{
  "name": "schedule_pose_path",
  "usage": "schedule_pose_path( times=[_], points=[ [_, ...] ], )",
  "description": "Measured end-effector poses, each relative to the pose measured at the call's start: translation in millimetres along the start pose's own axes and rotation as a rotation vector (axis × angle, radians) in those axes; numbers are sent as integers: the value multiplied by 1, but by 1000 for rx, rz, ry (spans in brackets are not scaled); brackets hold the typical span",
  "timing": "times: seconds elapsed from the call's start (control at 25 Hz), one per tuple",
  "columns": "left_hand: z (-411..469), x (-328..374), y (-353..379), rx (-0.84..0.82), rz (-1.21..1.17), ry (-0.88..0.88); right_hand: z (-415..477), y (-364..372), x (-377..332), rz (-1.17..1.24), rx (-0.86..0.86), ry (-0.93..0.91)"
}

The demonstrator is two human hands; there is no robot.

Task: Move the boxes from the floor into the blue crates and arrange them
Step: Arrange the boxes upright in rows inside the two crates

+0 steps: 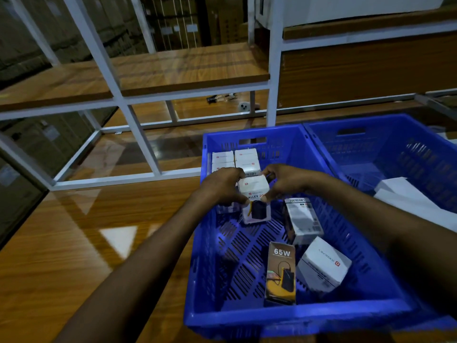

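A blue crate (pixel 296 320) stands on the wooden floor in front of me. Both hands reach into it and hold one white box (pixel 254 194) upright between them: my left hand (pixel 222 185) grips its left side, my right hand (pixel 284 180) its right side. Several white boxes (pixel 235 158) stand packed in rows at the crate's far left corner, just behind the held box. Loose in the crate lie a grey-white box (pixel 303 220), a tilted white box (pixel 324 264) and a dark box marked 65W (pixel 280 273).
A second blue crate (pixel 385 137) sits to the right, touching the first, with white boxes (pixel 408 196) in it. A white metal shelving frame (pixel 138 134) with wooden shelves (pixel 173 73) stands behind and to the left. Glossy wooden floor (pixel 74 256) lies left of the crate.
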State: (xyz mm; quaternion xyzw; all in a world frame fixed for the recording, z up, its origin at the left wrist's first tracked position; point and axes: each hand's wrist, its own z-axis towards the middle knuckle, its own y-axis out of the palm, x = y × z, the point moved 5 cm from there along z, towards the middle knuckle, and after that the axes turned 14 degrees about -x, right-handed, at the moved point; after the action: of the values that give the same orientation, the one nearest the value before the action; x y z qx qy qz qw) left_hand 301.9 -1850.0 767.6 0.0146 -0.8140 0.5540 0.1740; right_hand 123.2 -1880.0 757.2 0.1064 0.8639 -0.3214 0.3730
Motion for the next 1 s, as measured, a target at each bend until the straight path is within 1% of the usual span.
schedule_pose_path(
  times=[0.16,0.32,0.48,0.72,1.0],
  points=[
    [17,2,-1,50,170,-40,17,-5,-1,-62,78,26],
    [32,5,3,85,309,-80,35,-11,4,-153,177,100],
    [38,2,5,98,354,-114,50,-12,7,-200,234,162],
    [41,0,8,116,332,-144,64,-8,13,-165,321,287],
    [42,1,11,104,353,-172,67,-4,19,-212,314,220]
  ],
)
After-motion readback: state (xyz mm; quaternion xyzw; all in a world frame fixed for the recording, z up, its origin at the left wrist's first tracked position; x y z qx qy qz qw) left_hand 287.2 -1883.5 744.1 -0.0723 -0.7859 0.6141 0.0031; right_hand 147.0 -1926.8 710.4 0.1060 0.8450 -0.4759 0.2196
